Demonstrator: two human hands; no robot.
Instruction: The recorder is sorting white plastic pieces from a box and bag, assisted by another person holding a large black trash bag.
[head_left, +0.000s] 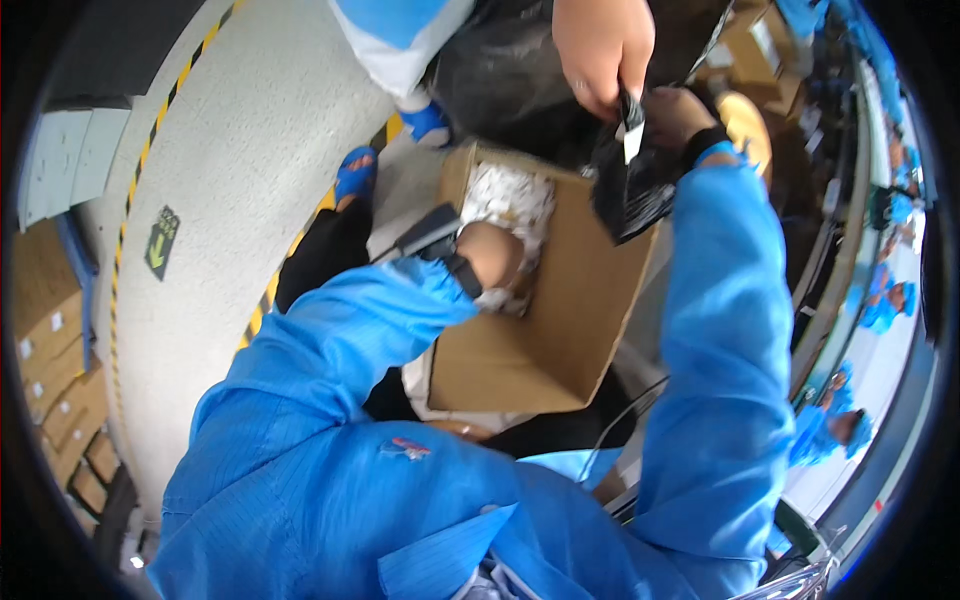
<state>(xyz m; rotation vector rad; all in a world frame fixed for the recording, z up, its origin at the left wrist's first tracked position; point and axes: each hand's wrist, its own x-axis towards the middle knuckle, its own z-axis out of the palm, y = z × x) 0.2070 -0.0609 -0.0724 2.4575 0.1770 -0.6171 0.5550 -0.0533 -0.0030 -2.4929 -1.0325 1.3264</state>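
Note:
Between my legs stands an open cardboard box [575,330] with many small white pieces [508,195] inside it. My left hand [490,255] reaches down into the box over these pieces; its fingers are blurred and hidden from view. At the upper right, my right hand [678,115] is closed on the edge of a black plastic bag [632,195] beside the box's far right corner. Another person's hand [605,55] pinches the same bag from above, close to my right hand. A white strip [632,142] shows on the bag just below that person's fingers.
A large black plastic sheet or bag [510,75] lies beyond the box. Someone's blue sandals [427,125] are at the far left of it. Cardboard cartons [60,330] are stacked at the left. Striped floor tape [120,240] crosses the floor, and a workbench line runs along the right.

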